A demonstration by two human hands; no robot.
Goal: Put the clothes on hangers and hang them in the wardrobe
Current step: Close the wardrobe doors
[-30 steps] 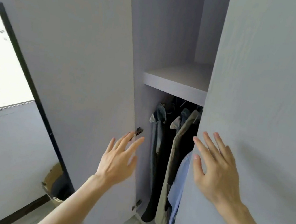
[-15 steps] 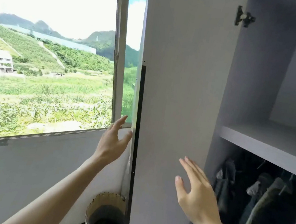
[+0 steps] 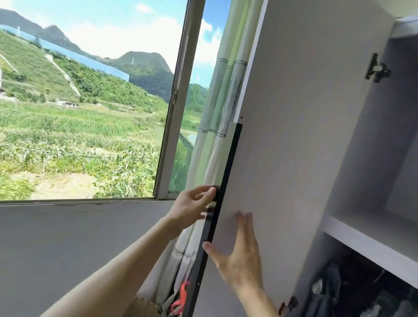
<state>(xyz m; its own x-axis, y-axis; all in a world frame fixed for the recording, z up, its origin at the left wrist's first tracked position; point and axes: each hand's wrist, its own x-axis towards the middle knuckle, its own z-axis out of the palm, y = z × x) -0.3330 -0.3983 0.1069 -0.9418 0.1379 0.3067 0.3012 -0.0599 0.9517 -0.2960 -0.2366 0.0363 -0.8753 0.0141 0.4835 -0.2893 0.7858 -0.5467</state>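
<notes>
On my feed from the head camera, a wide window (image 3: 71,89) fills the left, looking out on green fields and hills under a bright sky, with a grey wall (image 3: 25,253) beneath it. Right of the window frame, a pale curtain (image 3: 225,79) hangs just beside the open wardrobe door (image 3: 293,133). The left hand (image 3: 191,207) reaches up to the door's outer edge, its fingers curled round the black strip (image 3: 229,161) that runs down that edge; I cannot tell how far they wrap behind it. Low down, between the wall and the door, stands a woven basket (image 3: 144,309), with something orange-red (image 3: 180,298) just above it that I cannot make out. The right hand (image 3: 239,255) lies flat against the door's inner face, fingers straight and pressed together, thumb spread out to touch the black strip. Farther right, the wardrobe (image 3: 381,162) stands open, with a metal hinge (image 3: 377,68) high on its side wall and a pale shelf (image 3: 380,238) across the middle. The clothes (image 3: 322,297) hang in the dark compartment under that shelf, at the lower right, blurred and well apart from both hands
</notes>
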